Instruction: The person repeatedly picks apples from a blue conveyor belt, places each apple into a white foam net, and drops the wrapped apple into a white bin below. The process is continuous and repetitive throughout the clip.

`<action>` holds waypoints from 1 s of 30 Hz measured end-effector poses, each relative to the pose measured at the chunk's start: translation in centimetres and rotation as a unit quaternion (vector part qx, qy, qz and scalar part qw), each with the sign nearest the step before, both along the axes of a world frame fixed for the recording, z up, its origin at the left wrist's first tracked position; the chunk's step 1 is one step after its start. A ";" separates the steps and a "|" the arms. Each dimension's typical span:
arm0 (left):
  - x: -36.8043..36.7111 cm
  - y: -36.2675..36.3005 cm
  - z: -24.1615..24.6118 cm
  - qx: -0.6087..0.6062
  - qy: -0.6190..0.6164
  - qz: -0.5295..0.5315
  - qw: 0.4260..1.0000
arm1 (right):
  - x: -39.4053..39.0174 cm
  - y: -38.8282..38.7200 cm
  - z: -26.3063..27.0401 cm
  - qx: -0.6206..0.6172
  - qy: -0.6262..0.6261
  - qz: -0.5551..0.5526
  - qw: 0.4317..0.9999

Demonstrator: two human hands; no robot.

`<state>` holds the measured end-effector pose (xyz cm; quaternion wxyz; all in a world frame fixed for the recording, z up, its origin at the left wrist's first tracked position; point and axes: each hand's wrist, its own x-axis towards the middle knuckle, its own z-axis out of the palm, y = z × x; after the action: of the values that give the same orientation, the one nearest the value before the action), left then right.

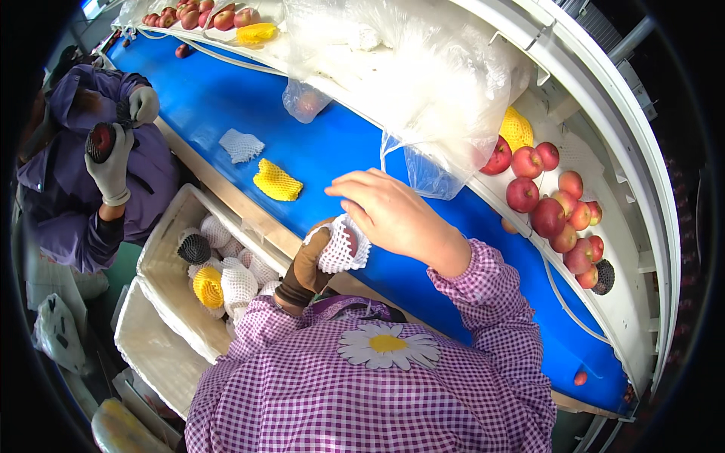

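A brown glove covers my left hand [310,261], which holds a red apple [352,242] in a white foam net sleeve [338,252] at the near side of the blue conveyor belt [238,107]. Part of the apple's skin shows through the sleeve's open side. Bare, my right hand [378,210] hovers just right of and above the sleeve, fingers stretched and parted, holding nothing. On the belt beyond lie a yellow foam net sleeve [277,180] and a loose white foam net [241,145].
Left of me, a lined crate [164,249] contains several sleeved fruits beside a second lined bin [161,340]. A co-worker in purple [102,170] holds a netted apple. Apples [547,217] line the white shelf at right; clear plastic bags [430,102] overhang the belt.
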<state>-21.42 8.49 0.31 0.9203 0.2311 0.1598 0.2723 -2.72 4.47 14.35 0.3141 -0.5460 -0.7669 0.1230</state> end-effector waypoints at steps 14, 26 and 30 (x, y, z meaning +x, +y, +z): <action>-3.0 3.0 -2.0 -0.015 -0.038 -0.041 0.998 | 25.9 10.9 -1.9 -0.054 -0.125 -0.513 0.848; -1.2 0.9 0.8 0.019 0.050 -0.091 0.994 | 14.9 9.5 -4.0 0.095 -0.257 -0.303 0.913; -0.9 0.4 0.9 0.019 0.010 -0.081 0.996 | 14.2 8.6 -2.2 0.104 0.030 -0.315 0.943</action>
<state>-22.37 8.94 1.17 0.9331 0.2636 0.1447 0.1973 11.49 13.03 12.14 0.4150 -0.7202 -0.5540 -0.0462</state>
